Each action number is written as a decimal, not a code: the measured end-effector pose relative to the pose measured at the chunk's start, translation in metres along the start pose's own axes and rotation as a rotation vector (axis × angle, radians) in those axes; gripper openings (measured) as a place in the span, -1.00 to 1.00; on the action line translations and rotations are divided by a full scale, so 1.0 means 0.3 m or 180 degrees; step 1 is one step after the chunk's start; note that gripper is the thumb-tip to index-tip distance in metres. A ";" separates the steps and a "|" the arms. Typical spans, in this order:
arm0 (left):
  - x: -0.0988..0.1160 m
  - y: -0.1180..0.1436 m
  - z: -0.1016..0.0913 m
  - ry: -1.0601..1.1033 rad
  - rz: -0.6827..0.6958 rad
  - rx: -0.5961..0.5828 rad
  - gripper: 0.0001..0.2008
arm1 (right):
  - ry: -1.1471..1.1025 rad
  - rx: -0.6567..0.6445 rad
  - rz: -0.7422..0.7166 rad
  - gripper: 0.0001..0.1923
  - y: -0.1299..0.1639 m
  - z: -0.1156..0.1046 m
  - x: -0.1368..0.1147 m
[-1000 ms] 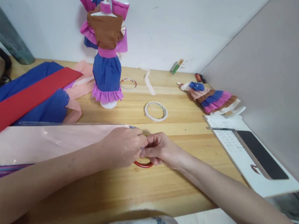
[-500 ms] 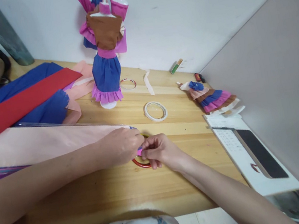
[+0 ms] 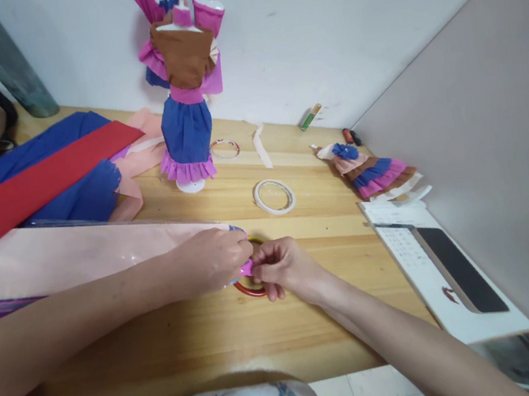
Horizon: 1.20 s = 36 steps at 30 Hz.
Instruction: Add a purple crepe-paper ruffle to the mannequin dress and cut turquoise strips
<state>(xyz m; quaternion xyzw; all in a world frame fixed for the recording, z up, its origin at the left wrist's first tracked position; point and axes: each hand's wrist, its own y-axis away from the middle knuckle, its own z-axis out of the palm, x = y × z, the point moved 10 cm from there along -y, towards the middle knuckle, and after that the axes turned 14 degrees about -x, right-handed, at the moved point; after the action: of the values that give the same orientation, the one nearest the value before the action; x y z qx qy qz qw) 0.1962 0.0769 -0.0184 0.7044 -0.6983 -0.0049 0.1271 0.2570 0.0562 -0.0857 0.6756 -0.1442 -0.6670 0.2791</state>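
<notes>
Pink paper bit (image 3: 246, 268) is pinched between the left hand (image 3: 214, 259) and right hand (image 3: 284, 268), fingers closed tight on it. Under them a red ring (image 3: 245, 289) lies on the wooden table (image 3: 192, 345).

Wooden table (image 3: 178, 347) with paper sheets (image 3: 37, 175), tape rings (image 3: 274, 196), paper dolls (image 3: 184, 103).

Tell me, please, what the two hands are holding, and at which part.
Both the left hand and the right hand pinch a small pink piece of paper at its edges between their fingertips, above a red tape ring on the table.
</notes>
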 end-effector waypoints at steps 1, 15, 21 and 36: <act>0.004 0.000 0.001 -0.0057 0.0021 -0.0032 -0.86 | -0.0004 0.0000 0.0006 -0.90 0.000 -0.001 0.001; 0.020 0.004 -0.011 -0.0147 -0.0066 0.0059 -0.88 | -0.0051 0.0221 0.0024 -0.87 0.044 -0.095 0.029; 0.030 0.030 -0.051 -0.0198 -0.0229 0.0669 -0.82 | -0.0330 0.0206 -0.0418 -0.69 0.032 -0.121 -0.010; 0.053 0.057 -0.163 0.0329 0.0533 0.0643 -0.80 | -0.0727 -0.0061 -0.0625 -0.68 -0.036 -0.094 -0.034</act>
<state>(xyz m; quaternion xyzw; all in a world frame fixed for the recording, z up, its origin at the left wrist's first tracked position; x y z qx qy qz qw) 0.1887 0.0697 0.0350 0.6522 -0.7441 0.1124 0.0913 0.2822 0.0759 -0.0847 0.6035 -0.1019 -0.7649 0.2007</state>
